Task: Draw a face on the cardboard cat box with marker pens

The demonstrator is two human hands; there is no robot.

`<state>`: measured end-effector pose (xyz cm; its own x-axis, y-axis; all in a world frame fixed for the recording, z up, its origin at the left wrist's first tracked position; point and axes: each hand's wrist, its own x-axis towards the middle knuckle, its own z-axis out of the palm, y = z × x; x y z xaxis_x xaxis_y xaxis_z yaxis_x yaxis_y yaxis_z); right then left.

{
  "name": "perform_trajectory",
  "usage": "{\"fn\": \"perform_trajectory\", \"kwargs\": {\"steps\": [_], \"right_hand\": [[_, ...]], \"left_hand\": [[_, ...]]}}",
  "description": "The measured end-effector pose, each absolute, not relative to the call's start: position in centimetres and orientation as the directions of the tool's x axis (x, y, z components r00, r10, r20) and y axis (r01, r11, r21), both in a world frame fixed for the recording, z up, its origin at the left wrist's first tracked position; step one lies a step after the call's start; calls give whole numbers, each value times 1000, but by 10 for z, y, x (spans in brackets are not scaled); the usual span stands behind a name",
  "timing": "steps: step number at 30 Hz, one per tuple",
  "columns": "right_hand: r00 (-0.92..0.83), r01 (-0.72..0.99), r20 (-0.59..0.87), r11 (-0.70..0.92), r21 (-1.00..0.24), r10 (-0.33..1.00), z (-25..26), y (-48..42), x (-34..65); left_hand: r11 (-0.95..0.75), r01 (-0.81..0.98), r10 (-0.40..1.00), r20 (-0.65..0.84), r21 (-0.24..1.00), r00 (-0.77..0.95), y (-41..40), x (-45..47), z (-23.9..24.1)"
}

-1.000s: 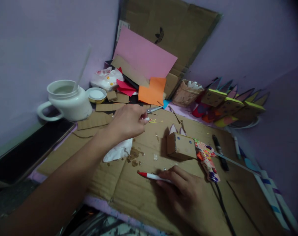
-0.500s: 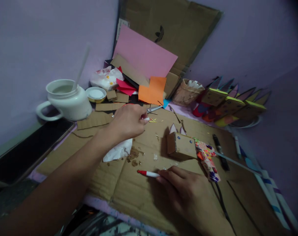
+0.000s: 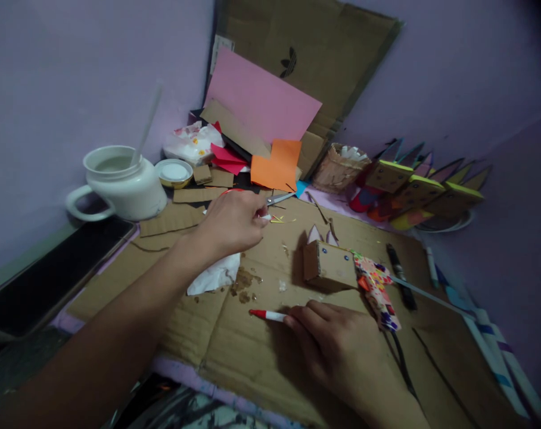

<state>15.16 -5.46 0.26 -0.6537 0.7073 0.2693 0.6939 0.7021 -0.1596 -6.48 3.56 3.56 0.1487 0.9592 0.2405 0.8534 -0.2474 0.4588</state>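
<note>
Our right hand (image 3: pixel 337 345), fingers clamped on a red-capped pen (image 3: pixel 268 314), presses it flat just in front of the small cardboard box (image 3: pixel 328 266), red tip pointing away to the left. Left of the box, our left hand (image 3: pixel 232 223) pinches shut on a small white scrap (image 3: pixel 265 216) beside the scissors (image 3: pixel 279 198). Well behind the box we see a leaning cardboard sheet (image 3: pixel 342 53) bearing a black trefoil logo (image 3: pixel 289 62); its white label (image 3: pixel 220 50) is unreadable.
</note>
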Motion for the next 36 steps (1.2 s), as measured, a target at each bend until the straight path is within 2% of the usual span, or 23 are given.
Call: {"fn": "perform_trajectory", "kwargs": {"steps": [8,14,21,27,29,31,33,36], "right_hand": [[-693,608,331,766,-210,641,6,-59,151],[-653,636,357,740,-220,668,1,-63,151],[-570,685,270,630,-367,776,-10,-63,153],[-632,661,236,673,-332,738,-10,-62,153],[-638,625,267,688,-367,722,-7,-62,155],[-572,584,348,666,-464,743,-3,-61,159],[-428,557,453,623,-549,782,4,-59,164],[-219,616,593,581,-532,775,14,-55,174]], "left_hand": [[-240,861,962,228,448,150,35,-64,36],[-230,859,964,229,457,136,35,-64,36],[-230,825,973,146,516,180,33,-61,37],[-276,797,961,133,537,243,34,-62,35],[-302,776,952,140,553,271,34,-63,34],[-346,743,936,156,573,316,34,-62,33],[-406,698,908,175,590,380,33,-61,32],[-477,631,861,181,612,475,30,-56,31]]}}
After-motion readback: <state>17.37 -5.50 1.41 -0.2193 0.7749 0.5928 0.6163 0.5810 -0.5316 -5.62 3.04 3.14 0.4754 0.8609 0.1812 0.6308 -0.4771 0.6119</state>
